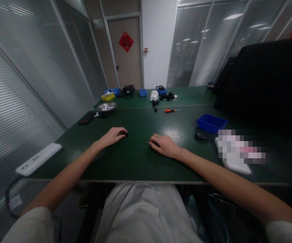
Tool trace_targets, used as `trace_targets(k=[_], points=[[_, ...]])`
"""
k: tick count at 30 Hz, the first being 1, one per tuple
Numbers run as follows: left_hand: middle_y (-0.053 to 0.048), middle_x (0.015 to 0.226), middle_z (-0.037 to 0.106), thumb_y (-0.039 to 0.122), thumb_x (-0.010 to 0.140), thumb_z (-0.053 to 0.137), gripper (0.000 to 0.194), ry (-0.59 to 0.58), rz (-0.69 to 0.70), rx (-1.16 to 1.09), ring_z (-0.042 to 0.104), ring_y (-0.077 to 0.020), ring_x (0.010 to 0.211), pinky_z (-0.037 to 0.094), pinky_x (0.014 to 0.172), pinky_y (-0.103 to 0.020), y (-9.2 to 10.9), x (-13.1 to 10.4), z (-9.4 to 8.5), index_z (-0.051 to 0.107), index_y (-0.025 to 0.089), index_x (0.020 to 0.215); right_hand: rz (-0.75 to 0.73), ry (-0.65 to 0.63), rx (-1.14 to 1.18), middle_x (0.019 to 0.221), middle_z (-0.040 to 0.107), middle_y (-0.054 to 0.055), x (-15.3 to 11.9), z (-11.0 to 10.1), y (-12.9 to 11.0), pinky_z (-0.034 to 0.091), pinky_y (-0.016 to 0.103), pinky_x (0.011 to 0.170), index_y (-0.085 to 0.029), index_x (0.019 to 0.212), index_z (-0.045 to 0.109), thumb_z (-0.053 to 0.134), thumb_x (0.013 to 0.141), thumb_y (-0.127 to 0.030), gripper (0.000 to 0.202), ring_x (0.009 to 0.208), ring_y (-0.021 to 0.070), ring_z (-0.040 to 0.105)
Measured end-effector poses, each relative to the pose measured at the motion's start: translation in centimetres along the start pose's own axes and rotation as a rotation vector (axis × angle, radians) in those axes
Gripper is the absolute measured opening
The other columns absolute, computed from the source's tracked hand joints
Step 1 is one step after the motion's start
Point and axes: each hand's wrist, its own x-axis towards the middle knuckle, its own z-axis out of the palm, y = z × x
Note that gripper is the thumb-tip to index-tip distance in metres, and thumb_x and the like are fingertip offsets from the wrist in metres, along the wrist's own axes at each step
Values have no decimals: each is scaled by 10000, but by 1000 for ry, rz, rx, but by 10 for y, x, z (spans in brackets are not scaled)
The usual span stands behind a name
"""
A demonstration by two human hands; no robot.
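Note:
Over the left-middle of the green table, my left hand [113, 135] is closed, thumb and fingers pinching a small black part [126, 134]. Most of that part is covered by the fingers, so its kind does not show. My right hand [165, 145] rests low over the table with its fingers curled in. A thin, light metal rod [147, 142] sticks out leftward from its fingertips; the rest is hidden in the hand. The two hands are apart, with bare tabletop between them. Beyond them lies an orange and black screwdriver [170, 110], near a small black piece [155, 110].
At right are a blue tray [212, 123], a black mouse [201, 136] and a white pad [237, 166]. A metal bowl [106, 107] and a phone [87, 118] lie at left, a white power strip [39, 158] nearer. Small bins [143, 92] and black parts [170, 96] line the back.

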Motion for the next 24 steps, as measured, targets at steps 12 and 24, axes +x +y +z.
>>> trace_targets(k=[12, 24], points=[[-64, 1034, 763, 184, 874, 670, 312, 303, -706, 450, 659, -202, 955, 453, 870, -243, -160, -102, -101, 743, 91, 1163, -1, 18, -24, 1039, 661, 40, 1, 4, 2, 309, 273, 639, -219, 1081, 633, 444, 1058, -390, 256, 777, 141, 583], [-68, 1124, 735, 169, 927, 632, 282, 425, -678, 491, 623, -191, 1019, 430, 905, -235, -145, -106, -93, 726, 83, 1179, -2, 2, -9, 1044, 661, 48, 0, 2, 1, 316, 270, 645, -219, 1092, 635, 439, 1059, -387, 260, 797, 149, 592]])
